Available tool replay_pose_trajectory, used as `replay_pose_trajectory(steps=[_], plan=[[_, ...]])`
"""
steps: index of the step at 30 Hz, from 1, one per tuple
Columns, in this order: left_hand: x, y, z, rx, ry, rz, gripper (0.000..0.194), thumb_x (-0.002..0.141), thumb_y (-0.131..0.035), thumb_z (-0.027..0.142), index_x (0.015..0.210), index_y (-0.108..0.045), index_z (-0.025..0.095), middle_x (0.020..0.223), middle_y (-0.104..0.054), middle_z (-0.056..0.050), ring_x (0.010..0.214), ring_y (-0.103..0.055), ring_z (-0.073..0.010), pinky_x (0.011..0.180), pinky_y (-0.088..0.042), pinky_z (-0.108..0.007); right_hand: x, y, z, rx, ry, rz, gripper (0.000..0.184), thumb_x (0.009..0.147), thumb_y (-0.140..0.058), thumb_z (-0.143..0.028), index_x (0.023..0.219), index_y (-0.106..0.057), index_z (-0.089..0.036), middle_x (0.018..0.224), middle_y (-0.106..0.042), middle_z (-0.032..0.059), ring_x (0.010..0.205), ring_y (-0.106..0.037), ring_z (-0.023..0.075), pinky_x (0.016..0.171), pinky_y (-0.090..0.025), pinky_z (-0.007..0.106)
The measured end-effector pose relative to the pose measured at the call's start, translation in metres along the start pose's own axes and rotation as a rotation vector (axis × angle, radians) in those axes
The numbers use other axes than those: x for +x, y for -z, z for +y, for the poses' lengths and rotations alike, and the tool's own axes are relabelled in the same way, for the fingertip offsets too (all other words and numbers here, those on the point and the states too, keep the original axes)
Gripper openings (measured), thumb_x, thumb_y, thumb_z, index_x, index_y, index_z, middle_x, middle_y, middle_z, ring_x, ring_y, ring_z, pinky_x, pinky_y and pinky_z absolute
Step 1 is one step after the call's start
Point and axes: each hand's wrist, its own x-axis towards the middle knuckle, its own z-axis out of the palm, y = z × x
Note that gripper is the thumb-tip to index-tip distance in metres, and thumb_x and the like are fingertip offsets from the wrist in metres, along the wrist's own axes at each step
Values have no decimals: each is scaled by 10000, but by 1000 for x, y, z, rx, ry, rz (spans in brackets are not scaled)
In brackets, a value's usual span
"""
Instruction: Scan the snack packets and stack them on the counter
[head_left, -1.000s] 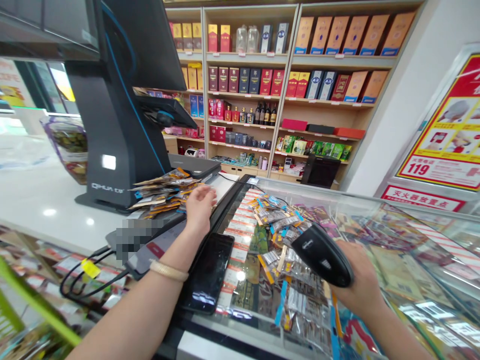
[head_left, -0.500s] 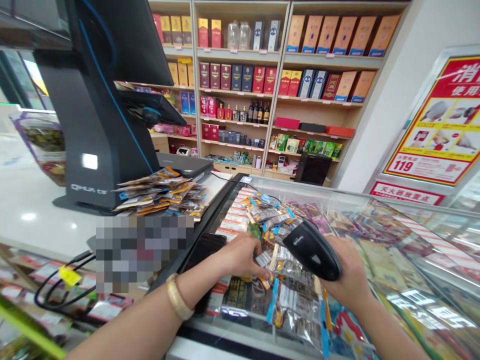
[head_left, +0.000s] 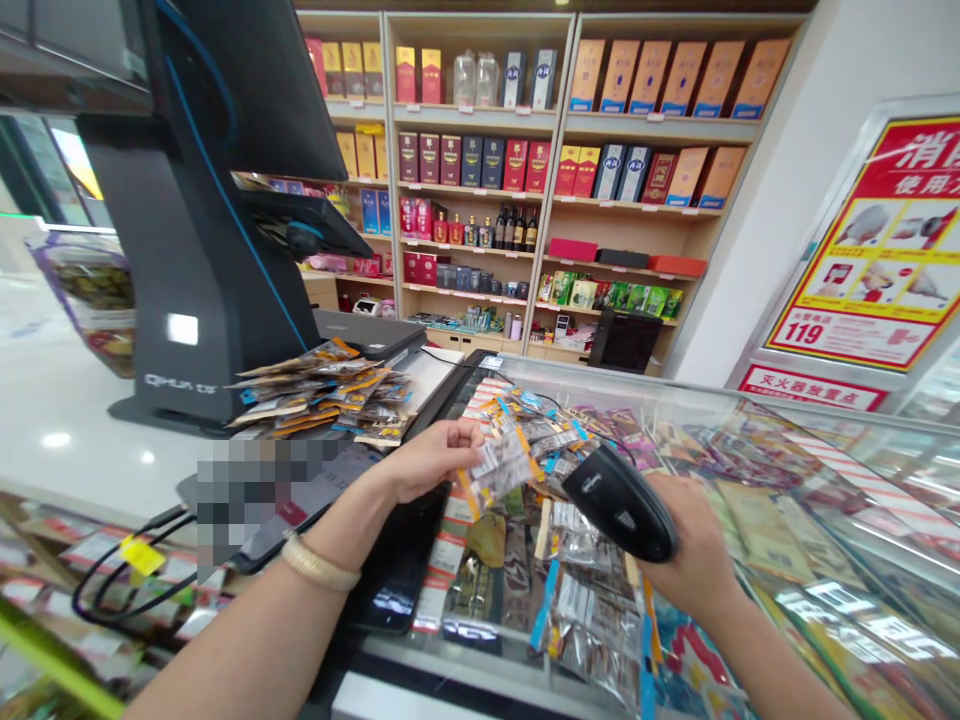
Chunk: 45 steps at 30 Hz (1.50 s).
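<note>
Between thumb and fingers, my left hand (head_left: pixel 435 458) pinches a small snack packet (head_left: pixel 499 468) with orange edges, held up over the glass counter. My right hand (head_left: pixel 694 540) is wrapped round a black barcode scanner (head_left: pixel 621 505), whose head points left toward that packet. Beneath the scanner lie several clear packets (head_left: pixel 592 610) with blue and orange edges. Another heap of similar packets (head_left: pixel 536 415) lies farther back on the glass. To the left, a stack of packets (head_left: pixel 322 395) is piled beside the till.
A dark till stand (head_left: pixel 202 250) with screens rises at the left on a white counter (head_left: pixel 45 410). The glass display counter (head_left: pixel 847 450) holds bagged goods. Shelves (head_left: pixel 480 115) with boxes and bottles line the back, and a red and yellow poster (head_left: pixel 877 240) hangs at the right.
My left hand has lifted a snack packet off the pile on the glass and moved it left and up. The scanner stays almost where it was in my right hand.
</note>
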Motion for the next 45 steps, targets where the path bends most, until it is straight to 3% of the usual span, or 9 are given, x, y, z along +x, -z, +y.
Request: replay_pose_trajectory(steps=[3,6,10,14,25,30,35,38,45], plan=[[6,-5,-1,-9,-289,283,349,631,-745,329,686,-431,187,654,-511,56,587,-481,-64,568,-395,-180,0,0,0,0,-1,10,190,821,-496,-294,958,-585,-196,824,-661,60,718,-608,210,670,-420,348],[12,-12,-8,106,-410,389,313,654,-713,290,669,-418,189,644,-466,63,588,-449,-61,575,-390,-179,-1,0,1,14,4,28,227,823,-525,-350,976,-590,-196,807,-657,57,707,-610,214,653,-429,347],[13,-17,-13,276,-512,386,244,681,-644,244,613,-417,187,684,-451,42,641,-447,-78,618,-431,-191,1,1,-2,91,-13,69,206,824,-553,-362,956,-585,-208,783,-650,52,696,-618,217,629,-450,342],[10,-22,-13,381,-514,349,202,689,-598,238,607,-419,193,717,-481,20,691,-468,-100,641,-454,-202,3,2,-7,170,-16,53,191,819,-549,-305,978,-584,-206,817,-667,65,733,-642,222,639,-480,341],[12,-23,-18,355,-486,352,201,666,-624,202,599,-435,185,692,-493,27,657,-487,-87,581,-463,-174,5,2,-7,150,-12,31,128,812,-556,-301,896,-589,-211,739,-645,44,670,-623,213,598,-459,326],[15,-21,-16,22,-286,510,279,699,-685,233,652,-411,198,567,-517,65,575,-636,-128,543,-532,-219,3,2,-5,130,8,37,130,818,-550,-308,896,-582,-210,752,-643,45,674,-617,211,604,-458,328],[21,-6,-4,-577,-164,814,205,811,-573,52,682,-463,167,618,-619,4,646,-708,-135,625,-583,-202,2,1,-4,105,0,25,116,795,-532,-259,869,-605,-207,734,-641,44,664,-621,209,596,-454,328],[25,3,0,-886,-52,914,199,831,-527,-16,705,-527,139,669,-653,-46,632,-693,-118,601,-583,-170,2,2,-4,99,-5,22,123,792,-533,-259,873,-608,-204,739,-647,47,668,-628,210,598,-461,330],[31,23,-7,-1067,-42,1070,171,874,-492,-10,808,-543,139,763,-638,-25,674,-665,-76,598,-574,-113,3,2,-5,95,1,33,141,784,-533,-264,885,-611,-205,753,-657,52,685,-638,217,613,-473,333]])
